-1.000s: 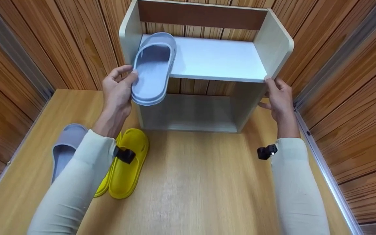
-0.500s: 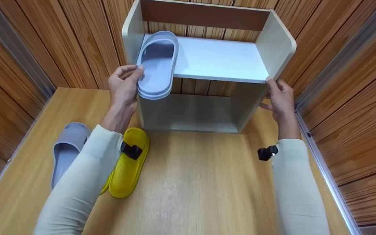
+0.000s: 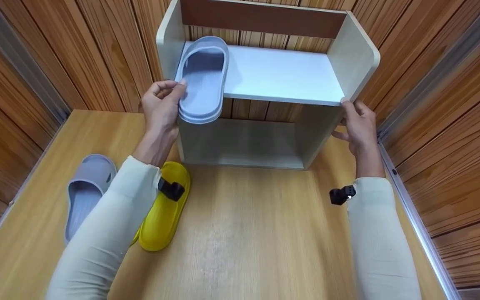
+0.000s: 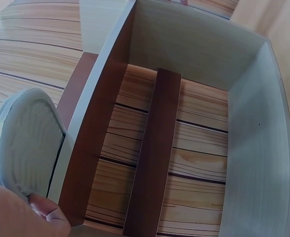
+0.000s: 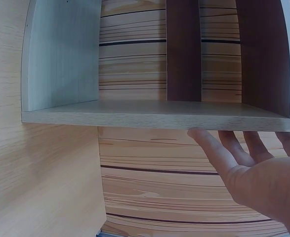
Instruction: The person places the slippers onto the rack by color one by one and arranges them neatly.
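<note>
A grey-blue slipper (image 3: 202, 79) lies at the left end of the upper board of a small white shelf unit (image 3: 281, 75), its heel overhanging the front edge. My left hand (image 3: 163, 106) grips that heel's left side, thumb on top. The left wrist view shows the slipper's ribbed sole (image 4: 26, 143) from below, with my left hand (image 4: 21, 217) under it. My right hand (image 3: 356, 123) rests with straight fingers against the unit's right side panel. In the right wrist view, the right hand (image 5: 248, 163) lies flat beside the panel's edge (image 5: 154, 114).
A second grey slipper (image 3: 86, 191) and a yellow slipper (image 3: 163, 216) lie on the wooden floor at the left, partly behind my left sleeve. Wood-panelled walls close in on both sides. The unit's lower compartment (image 3: 240, 141) holds nothing.
My left hand has pushed the grey-blue slipper a little farther back onto the upper board. The right hand has stayed on the side panel.
</note>
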`<act>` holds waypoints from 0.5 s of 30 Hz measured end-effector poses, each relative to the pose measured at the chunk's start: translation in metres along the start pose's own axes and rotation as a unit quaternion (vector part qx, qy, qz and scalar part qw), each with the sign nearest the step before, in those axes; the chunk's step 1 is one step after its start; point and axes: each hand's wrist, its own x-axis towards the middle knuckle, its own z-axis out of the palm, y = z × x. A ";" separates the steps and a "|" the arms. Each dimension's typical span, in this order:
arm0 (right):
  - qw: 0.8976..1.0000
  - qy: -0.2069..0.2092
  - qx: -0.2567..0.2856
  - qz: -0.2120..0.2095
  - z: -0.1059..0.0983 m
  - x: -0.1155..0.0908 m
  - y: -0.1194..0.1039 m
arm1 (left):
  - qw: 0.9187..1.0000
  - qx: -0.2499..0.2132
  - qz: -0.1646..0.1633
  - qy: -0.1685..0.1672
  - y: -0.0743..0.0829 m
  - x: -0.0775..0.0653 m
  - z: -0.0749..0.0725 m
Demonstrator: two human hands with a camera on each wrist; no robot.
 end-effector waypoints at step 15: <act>1.000 0.008 0.003 0.014 -0.001 -0.001 -0.002 | 0.997 0.065 -0.016 -0.032 -0.003 -0.004 -0.036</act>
